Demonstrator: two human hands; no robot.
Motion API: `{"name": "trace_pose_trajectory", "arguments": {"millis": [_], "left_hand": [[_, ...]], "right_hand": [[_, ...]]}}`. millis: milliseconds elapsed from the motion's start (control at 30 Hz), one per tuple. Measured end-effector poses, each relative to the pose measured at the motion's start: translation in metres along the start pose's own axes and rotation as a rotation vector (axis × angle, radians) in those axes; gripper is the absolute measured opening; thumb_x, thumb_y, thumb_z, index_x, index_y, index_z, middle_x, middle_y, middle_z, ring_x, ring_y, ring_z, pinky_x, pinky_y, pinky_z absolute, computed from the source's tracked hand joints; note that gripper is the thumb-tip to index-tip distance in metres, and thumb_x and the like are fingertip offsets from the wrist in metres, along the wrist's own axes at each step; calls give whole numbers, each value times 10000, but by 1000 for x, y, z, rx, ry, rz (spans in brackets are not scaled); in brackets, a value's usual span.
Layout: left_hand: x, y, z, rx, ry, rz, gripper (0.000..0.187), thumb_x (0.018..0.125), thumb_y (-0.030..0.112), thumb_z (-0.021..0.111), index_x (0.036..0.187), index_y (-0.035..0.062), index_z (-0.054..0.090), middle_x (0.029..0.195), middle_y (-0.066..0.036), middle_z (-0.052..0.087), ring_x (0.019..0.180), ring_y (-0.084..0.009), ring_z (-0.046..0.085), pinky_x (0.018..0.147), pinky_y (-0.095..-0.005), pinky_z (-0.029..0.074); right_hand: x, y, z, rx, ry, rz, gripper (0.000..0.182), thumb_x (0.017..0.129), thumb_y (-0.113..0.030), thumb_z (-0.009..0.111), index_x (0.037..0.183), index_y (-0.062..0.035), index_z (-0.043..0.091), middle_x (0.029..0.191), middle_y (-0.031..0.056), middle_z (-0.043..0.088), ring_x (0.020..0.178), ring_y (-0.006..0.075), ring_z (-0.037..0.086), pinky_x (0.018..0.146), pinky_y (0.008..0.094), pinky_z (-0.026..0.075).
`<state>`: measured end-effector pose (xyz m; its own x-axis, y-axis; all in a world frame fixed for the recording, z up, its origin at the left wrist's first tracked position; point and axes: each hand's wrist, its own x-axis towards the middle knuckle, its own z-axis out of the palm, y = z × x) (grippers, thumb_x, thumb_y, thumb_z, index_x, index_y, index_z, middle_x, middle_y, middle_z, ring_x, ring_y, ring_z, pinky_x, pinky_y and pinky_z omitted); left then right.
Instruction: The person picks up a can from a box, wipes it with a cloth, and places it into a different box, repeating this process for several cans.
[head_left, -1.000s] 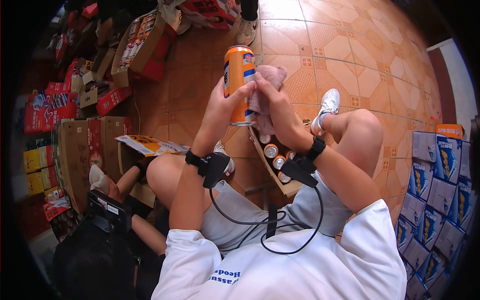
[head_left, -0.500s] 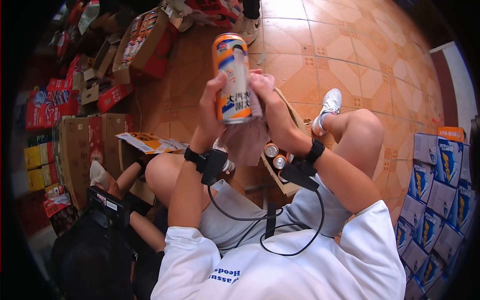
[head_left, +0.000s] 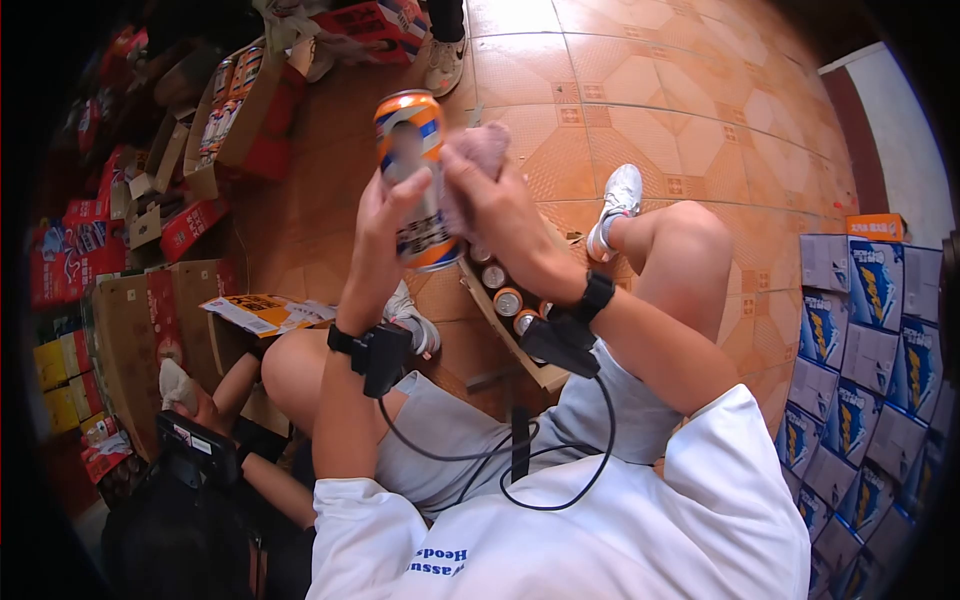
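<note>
An orange, white and blue drink can (head_left: pixel 408 135) stands nearly upright in front of me. My left hand (head_left: pixel 376 215) is closed around its left side, thumb across the front. My right hand (head_left: pixel 505 205) grips a bunched pinkish-grey cloth (head_left: pixel 484 148) at the can's right side; whether the cloth presses on the can is blurred. Beneath my right forearm sits an open carton (head_left: pixel 515 345) between my legs, with several cans (head_left: pixel 507 301) standing in it, tops up.
A co-worker's hand (head_left: pixel 205 412) with a white cloth (head_left: pixel 175 385) is at left. Behind it stand cardboard boxes (head_left: pixel 125 335). An open carton of cans (head_left: pixel 245 150) lies far left. Blue-and-white boxes (head_left: pixel 850 400) are stacked at right. Another person's shoe (head_left: pixel 445 68) is at the top.
The can has moved left and slightly down in view and turned, so its printed side shows differently. The cloth is now bunched higher, no longer hanging below the can. The whole view has shifted.
</note>
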<state>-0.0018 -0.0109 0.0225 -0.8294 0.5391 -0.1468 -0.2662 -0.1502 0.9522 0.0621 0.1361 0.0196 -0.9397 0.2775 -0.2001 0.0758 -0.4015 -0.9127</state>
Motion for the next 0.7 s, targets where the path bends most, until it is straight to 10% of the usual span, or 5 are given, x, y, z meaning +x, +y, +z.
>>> {"name": "trace_pose_trajectory", "arguments": {"millis": [167, 333, 700], "left_hand": [[-2, -5, -6, -294, 129, -188, 485, 970, 385, 665, 1290, 30, 587, 1073, -67, 695, 904, -133, 704, 818, -279, 575], [6, 7, -9, -583, 63, -7, 648, 1000, 486, 538, 1354, -54, 496, 1262, -280, 631, 1239, -374, 622, 1046, -430, 523], [8, 9, -32, -351, 238, 52, 677, 1026, 489, 555, 1395, -72, 466, 1278, -219, 633, 1153, -296, 662, 1039, -378, 531]], "right_hand": [[-5, 18, 8, -31, -36, -100, 413, 1003, -297, 667, 1252, 22, 583, 1088, 132, 687, 1051, 166, 652, 914, 316, 527], [-22, 36, 25, 370, -264, 83, 359, 1032, -334, 649, 1183, -10, 618, 1020, 39, 643, 899, 89, 601, 797, 269, 511], [-28, 41, 16, -12, -399, 309, 322, 1033, -317, 578, 1196, -42, 613, 892, 27, 661, 795, 146, 633, 746, 326, 528]]}}
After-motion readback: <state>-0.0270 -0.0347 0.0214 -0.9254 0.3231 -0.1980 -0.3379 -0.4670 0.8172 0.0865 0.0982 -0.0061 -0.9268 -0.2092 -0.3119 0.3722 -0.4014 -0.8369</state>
